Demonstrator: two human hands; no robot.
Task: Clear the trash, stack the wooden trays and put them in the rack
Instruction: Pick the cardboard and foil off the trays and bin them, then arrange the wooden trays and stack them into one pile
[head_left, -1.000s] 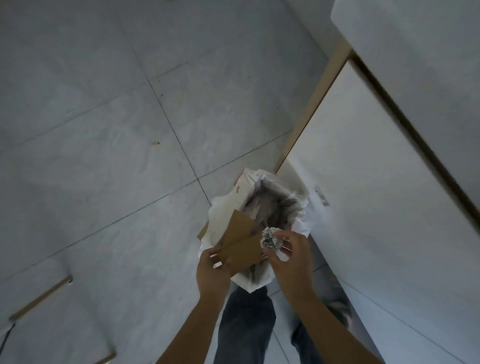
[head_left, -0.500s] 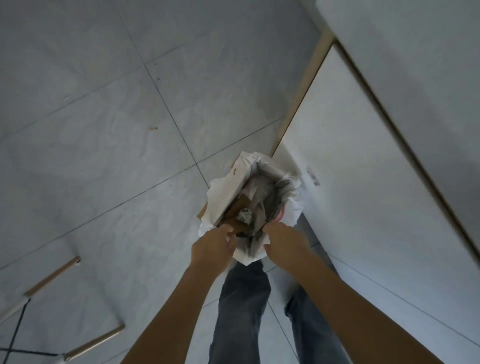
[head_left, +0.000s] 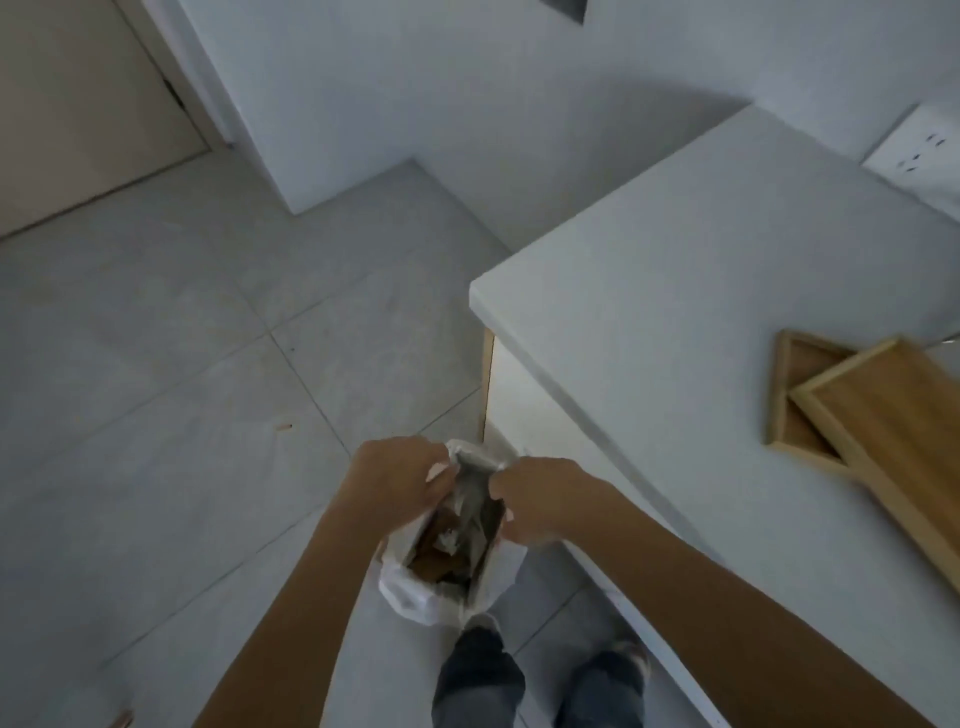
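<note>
A white trash bag (head_left: 410, 592) hangs in front of my legs, above the floor. Inside it I see brown cardboard (head_left: 431, 551) and crumpled paper (head_left: 448, 540). My left hand (head_left: 397, 475) grips the bag's left rim. The right rim is pinched by my right hand (head_left: 540, 499), and the mouth is drawn narrow between both hands. Two wooden trays lie on the white counter (head_left: 675, 312) at the right: a long one (head_left: 893, 447) rests tilted across a smaller one (head_left: 795, 400).
The counter's corner (head_left: 475, 296) juts out just right of the bag. A white wall column (head_left: 322, 104) stands ahead, a beige door (head_left: 78, 104) at far left. A wall socket (head_left: 919, 150) sits at upper right. A small brown scrap (head_left: 284, 427) lies on the grey tiled floor.
The crumpled paper went from my right hand into the bag. Both hands then took the rim and pulled it narrower. My view rose from the floor to the counter and trays.
</note>
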